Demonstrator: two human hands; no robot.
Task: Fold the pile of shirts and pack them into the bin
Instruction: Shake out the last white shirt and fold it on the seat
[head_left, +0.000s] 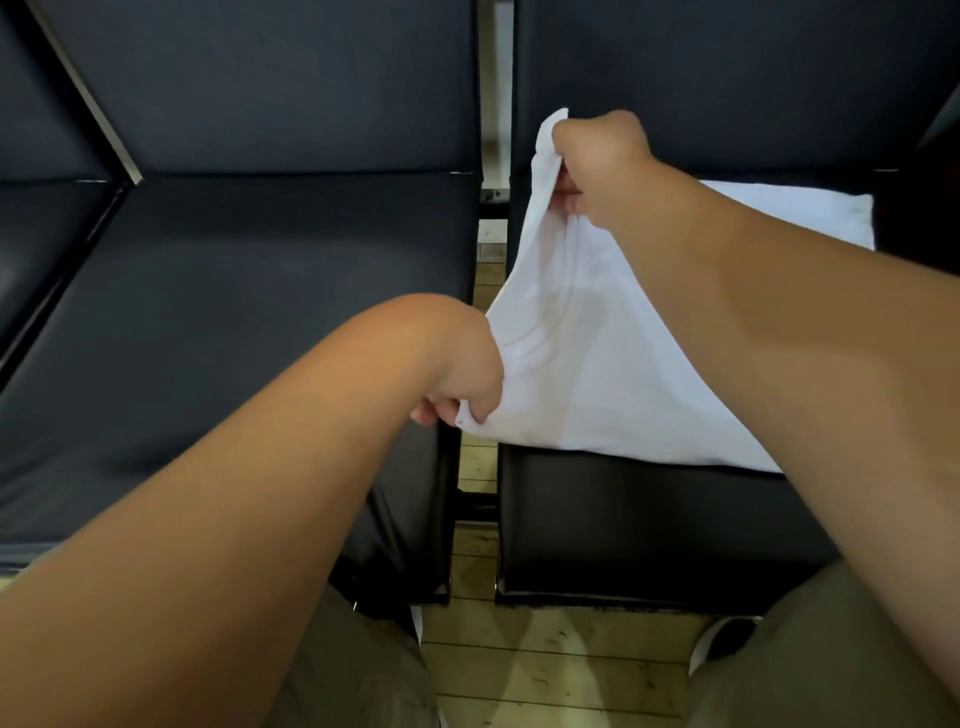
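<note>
Shirt (613, 374): white, on the seat of the right chair (623, 525). Most of it lay flat, reaching to the seat's far right corner. Its left edge was lifted off the seat and hung over the gap between the two chairs.

Left hand (462, 387): fingers curled tight, pinching the shirt's near-left corner, just off the front-left corner of the seat.

Right hand (597, 161): closed in a fist round a bunch of the same edge, held higher, up toward the backrest.

Key relation: the held edge ran near to far, from my left hand (closer to me, lower) to my right hand (farther, higher). The whole body of the shirt lay to the right of both hands. A faint neckline seam showed through the cloth between them.

Judgement: a lengthwise fold looked to be the step in hand. The next move would likely mean carrying both hands rightward together, keeping the edge taut so it lands parallel to the far-side edge.

Risk: the uneven height of my hands could skew the fold.

Left chair (234, 322): black seat, no shirt on it. Wooden floor (545, 675) below. Bin not in view; no other shirts seen.
</note>
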